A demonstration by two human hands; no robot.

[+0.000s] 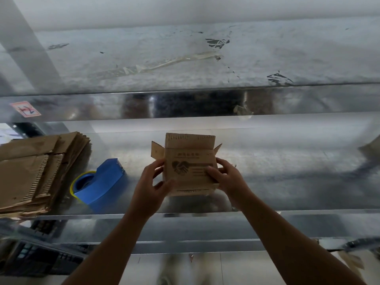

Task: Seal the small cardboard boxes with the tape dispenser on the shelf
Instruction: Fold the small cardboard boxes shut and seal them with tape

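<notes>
A small cardboard box (pixel 189 167) is held over the middle of the metal shelf (pixel 287 171), apparently just clear of its surface. It is gripped at either side by the left hand (pixel 150 186) and the right hand (pixel 228 177), whose fingers and thumbs are curled round it. Its brown face, printed with a heart-shaped handshake emblem and blurred lines of text, is turned toward the camera, and its far flaps are stood open. A blue tape dispenser (pixel 100 182) is laid on the shelf to the left, beside a stack of flattened cartons (pixel 30 171).
</notes>
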